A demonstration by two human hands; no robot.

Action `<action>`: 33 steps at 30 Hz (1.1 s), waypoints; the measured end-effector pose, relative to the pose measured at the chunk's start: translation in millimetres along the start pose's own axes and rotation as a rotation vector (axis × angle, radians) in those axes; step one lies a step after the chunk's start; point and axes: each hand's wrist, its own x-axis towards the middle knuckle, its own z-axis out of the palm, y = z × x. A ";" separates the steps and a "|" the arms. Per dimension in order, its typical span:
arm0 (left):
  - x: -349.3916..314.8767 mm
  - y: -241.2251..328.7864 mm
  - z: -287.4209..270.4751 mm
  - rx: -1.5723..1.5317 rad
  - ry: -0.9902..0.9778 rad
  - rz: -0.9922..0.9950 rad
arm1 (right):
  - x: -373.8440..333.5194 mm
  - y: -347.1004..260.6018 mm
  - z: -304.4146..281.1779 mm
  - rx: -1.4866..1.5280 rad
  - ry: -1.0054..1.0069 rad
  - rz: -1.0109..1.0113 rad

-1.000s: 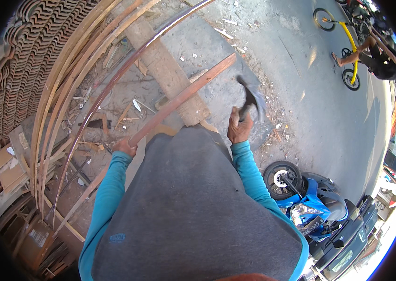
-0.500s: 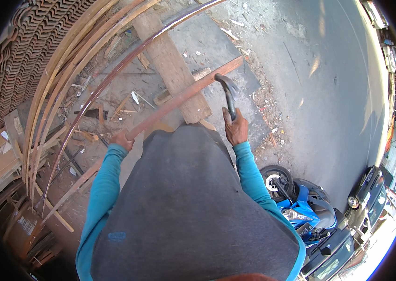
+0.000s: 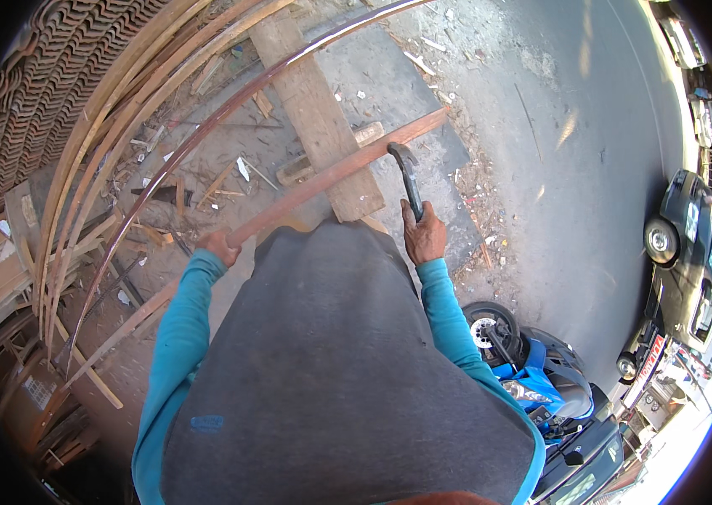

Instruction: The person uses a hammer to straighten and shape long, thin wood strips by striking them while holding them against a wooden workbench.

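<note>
My left hand (image 3: pixel 219 246) is closed around a long reddish-brown wooden strip (image 3: pixel 297 195), which slants from the lower left up to the far right. The strip rests across a wide weathered plank (image 3: pixel 310 105) in front of me. In my right hand (image 3: pixel 426 236) is a dark-handled hammer (image 3: pixel 411 187), gripped low on the handle. Its curved head lies just to the near side of the strip, close to the strip's far end; whether they touch, I cannot tell. A short wooden block (image 3: pixel 295 172) lies beneath the plank.
Long curved wooden strips (image 3: pixel 91 126) arc along the left, before stacked roof tiles (image 3: pixel 61 76). Wood scraps litter the ground. A blue motorbike (image 3: pixel 541 379) stands at the lower right. On the road (image 3: pixel 592 194) at the right is a dark car (image 3: pixel 693 252).
The hammer head has shifted slightly down and away from the strip. My left hand keeps its hold. At the right, a car has come further into view along the road.
</note>
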 end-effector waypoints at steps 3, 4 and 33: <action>3.1 0.4 -2.9 0.076 -0.003 -0.078 | 1.3 -11.1 -6.2 -0.034 0.034 0.114; 2.2 -10.3 9.4 0.055 0.010 -0.046 | -3.0 -27.2 -20.6 0.028 0.065 0.106; 3.7 -3.5 31.5 0.056 0.221 -0.054 | -46.1 62.2 52.2 0.116 0.050 0.216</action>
